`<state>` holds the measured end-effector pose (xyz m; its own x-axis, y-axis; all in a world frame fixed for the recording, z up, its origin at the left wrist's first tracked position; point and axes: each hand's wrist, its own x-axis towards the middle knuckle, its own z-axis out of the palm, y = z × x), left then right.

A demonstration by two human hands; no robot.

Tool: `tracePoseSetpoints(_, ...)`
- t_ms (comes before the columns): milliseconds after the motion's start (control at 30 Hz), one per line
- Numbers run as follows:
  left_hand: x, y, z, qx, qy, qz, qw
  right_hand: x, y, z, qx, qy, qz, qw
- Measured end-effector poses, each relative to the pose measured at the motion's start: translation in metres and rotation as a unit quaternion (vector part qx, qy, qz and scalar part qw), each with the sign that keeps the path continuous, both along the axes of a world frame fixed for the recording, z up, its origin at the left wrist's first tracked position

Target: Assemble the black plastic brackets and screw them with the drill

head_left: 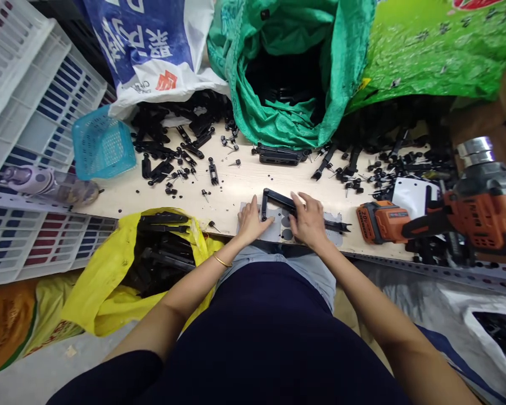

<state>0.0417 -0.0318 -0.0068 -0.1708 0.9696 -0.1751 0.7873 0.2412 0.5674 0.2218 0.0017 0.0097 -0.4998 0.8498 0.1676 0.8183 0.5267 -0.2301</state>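
Observation:
A black jointed plastic arm lies bent over a grey plate with round holes at the bench's front edge. My left hand has its short link between thumb and fingers, at the left end. Around the long link are the fingers of my right hand, which covers part of it. A black forked end sticks out to the right from under that hand. Short black links and small black-headed screws lie loose on the bench beyond my hands.
An orange cordless power tool stands at the right. A green sack gapes at the back; a yellow bag of black parts hangs at the front left. A blue basket, a clear bottle and white crates are leftward.

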Motion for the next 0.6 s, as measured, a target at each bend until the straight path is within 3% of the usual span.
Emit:
tracePoseSetpoints(100, 0.006, -0.004, -0.001, -0.011, 0.028, -0.022, 0.999, -0.043, 0.012, -0.003, -0.018, -0.031, 0.051, 0.998)
tracePoseSetpoints(200, 0.008, 0.000, 0.001, -0.021, 0.059, -0.050, 0.997, -0.066, 0.021, -0.013, -0.019, -0.075, 0.048, 0.996)
tracePoseSetpoints(467, -0.012, 0.011, 0.003, -0.039, 0.075, -0.124, 0.989, -0.058, 0.021, -0.016, -0.024, -0.065, 0.051, 0.996)
tracePoseSetpoints(600, -0.009, 0.017, 0.003, -0.049, 0.081, -0.103, 0.990, -0.063, 0.022, -0.020, -0.029, -0.049, 0.049, 0.997)
